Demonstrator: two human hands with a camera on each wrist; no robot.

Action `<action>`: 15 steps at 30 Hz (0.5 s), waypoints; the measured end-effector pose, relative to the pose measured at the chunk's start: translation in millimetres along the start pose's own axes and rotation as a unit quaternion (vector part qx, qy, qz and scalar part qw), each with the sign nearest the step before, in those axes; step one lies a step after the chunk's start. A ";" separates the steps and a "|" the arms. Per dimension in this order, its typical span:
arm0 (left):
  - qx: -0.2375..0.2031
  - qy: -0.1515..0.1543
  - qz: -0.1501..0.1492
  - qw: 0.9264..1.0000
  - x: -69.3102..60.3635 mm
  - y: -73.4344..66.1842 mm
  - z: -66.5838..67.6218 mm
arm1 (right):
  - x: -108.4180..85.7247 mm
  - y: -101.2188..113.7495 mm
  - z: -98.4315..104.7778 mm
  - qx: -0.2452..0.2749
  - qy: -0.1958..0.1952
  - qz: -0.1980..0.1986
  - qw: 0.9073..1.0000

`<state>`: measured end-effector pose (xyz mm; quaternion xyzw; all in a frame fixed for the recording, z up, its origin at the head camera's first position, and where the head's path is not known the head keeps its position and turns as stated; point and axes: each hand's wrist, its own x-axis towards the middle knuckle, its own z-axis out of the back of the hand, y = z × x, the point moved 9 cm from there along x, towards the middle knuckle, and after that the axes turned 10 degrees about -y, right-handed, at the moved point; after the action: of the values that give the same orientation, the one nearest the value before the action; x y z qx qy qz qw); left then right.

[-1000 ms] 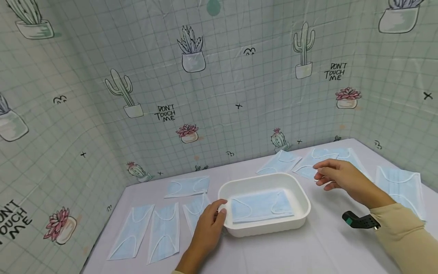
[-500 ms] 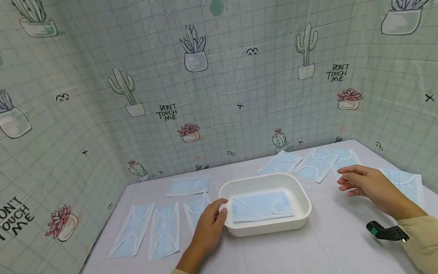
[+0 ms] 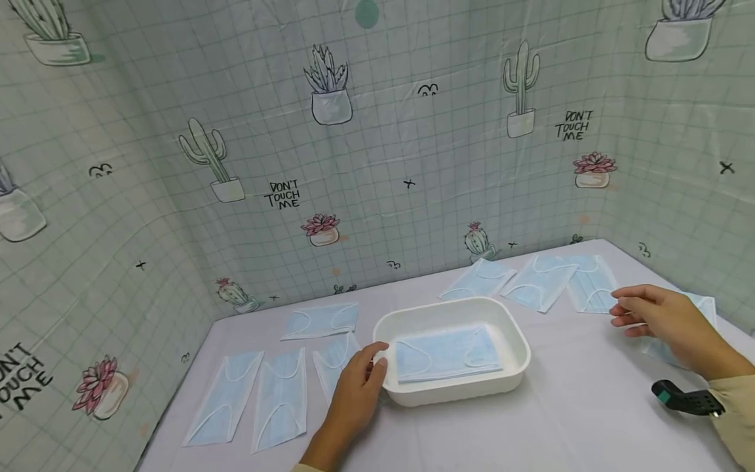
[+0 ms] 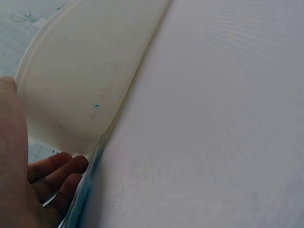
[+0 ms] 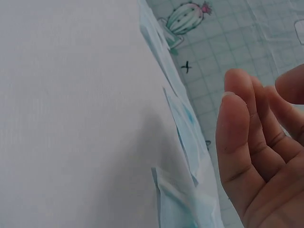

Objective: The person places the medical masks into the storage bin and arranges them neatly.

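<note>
White tray point(image 3: 454, 394) gripped by left fingers point(image 4: 61, 175), right fingers point(image 5: 235, 130) parted

The left hand point(image 3: 356, 383) is pointed toward the back edge of the desk point(image 3: 580, 406), its fingers bent, while the right hand point(image 3: 666, 322) is held raised near the right edge, its fingers loosely curved and its forearm covered by a beige sleeve point(image 3: 738, 416).

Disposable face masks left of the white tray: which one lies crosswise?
The farthest mask, nearest the patterned backdrop: its long side runs left to right, whereas the other three masks run near to far.
</note>
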<state>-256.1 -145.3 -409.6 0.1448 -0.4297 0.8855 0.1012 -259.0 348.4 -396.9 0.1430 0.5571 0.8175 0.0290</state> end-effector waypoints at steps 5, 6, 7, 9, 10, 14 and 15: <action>0.002 0.002 -0.002 1.000 0.9 1.5 2.1 | 3.4 -9.6 18.1 -0.064 -0.038 -0.002 0.997; 0.003 0.001 -0.003 1.000 1.2 1.4 2.4 | 4.0 -11.6 22.3 -0.071 -0.047 -0.005 0.996; 0.003 0.000 -0.004 1.000 1.5 1.4 2.7 | 4.4 -13.9 26.0 -0.079 -0.055 -0.007 0.995; 0.002 -0.001 -0.006 1.000 2.0 1.5 2.9 | 4.7 -18.8 32.7 -0.094 -0.070 -0.008 0.993; 0.002 -0.001 -0.006 1.000 2.1 1.5 2.9 | 4.7 -21.7 35.6 -0.100 -0.077 -0.010 0.992; 0.006 0.001 -0.006 1.000 2.0 2.9 1.4 | 3.5 -33.4 45.3 -0.126 -0.099 -0.016 0.987; 0.008 0.002 -0.006 1.000 2.0 3.3 1.0 | 3.0 -36.4 48.3 -0.134 -0.107 -0.019 0.985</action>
<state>-258.8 -148.0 -410.8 0.1465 -0.4218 0.8884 0.1064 -253.1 406.4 -413.4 0.2137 0.4391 0.8640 0.1224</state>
